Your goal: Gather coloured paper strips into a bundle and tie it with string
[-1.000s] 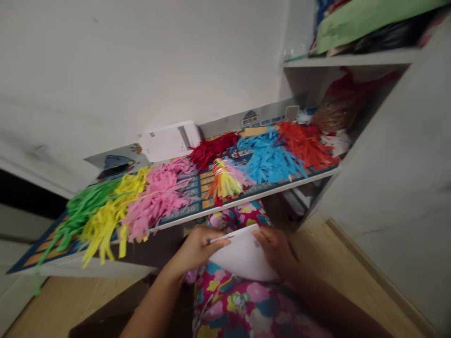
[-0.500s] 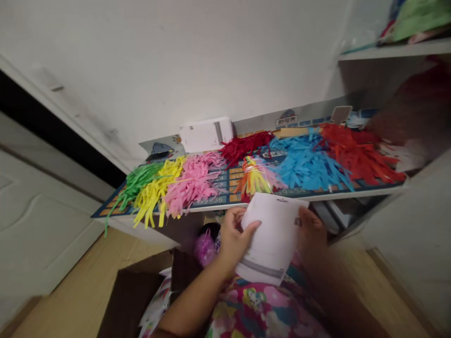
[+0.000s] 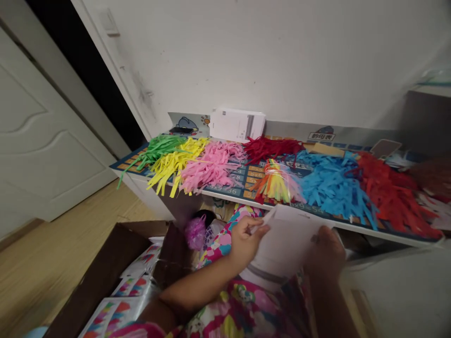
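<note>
Over my lap I hold a white header card (image 3: 287, 234) with a hang slot near its top edge and grey print low down. My left hand (image 3: 246, 239) pinches its left edge, where a flap or second layer lifts away. My right hand (image 3: 326, 251), blurred, is closed on the right edge. Just beyond the card lies a tied multicoloured tissue tassel (image 3: 276, 183) on the shelf. Bunches of cut strips are spread beside it: green (image 3: 160, 149), yellow (image 3: 178, 162), pink (image 3: 213, 164), dark red (image 3: 271, 148), blue (image 3: 331, 180) and red (image 3: 391, 197).
A stack of white cards (image 3: 236, 125) leans on the wall behind the strips. At lower left, an open cardboard box (image 3: 95, 263) holds printed packets (image 3: 130, 284). A purple bag (image 3: 195, 232) hangs or lies under the shelf edge (image 3: 225, 196). A dark phone-like object (image 3: 181, 131) sits at back left.
The view has swung left and down, showing more of the box and its packets. The card's left edge now stands apart as a flap at my left hand.
</note>
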The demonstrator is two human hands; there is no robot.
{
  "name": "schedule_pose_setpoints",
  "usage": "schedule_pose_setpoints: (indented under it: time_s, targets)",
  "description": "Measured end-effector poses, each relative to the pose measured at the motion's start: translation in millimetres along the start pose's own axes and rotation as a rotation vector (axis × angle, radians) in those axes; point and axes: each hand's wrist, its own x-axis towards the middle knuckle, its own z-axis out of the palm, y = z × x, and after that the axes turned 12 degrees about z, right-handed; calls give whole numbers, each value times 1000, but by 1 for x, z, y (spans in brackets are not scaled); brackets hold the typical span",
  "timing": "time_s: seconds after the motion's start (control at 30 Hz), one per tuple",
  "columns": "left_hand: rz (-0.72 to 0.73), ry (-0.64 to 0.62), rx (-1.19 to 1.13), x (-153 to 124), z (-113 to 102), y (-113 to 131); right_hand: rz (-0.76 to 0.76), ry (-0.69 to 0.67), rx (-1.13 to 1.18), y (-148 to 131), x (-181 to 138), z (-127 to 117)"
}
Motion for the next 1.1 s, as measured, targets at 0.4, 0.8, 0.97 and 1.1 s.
schedule_pose_setpoints:
  time_s: [0.4,0.8,0.97,1.1]
  targets:
    - [-33,-217,130,38,-27,27,-138,-61,-142,-17,-13,26]
    - [-76,-963,506,113,-30,87,-511,-291,-289,-49,1,32]
    - [-106,-1082,474,120,-27,74,-467,-385,-334,-43,5,33]
    - [-154,-1043,450,125,-38,67,-475,-588,-404,-64,56,20]
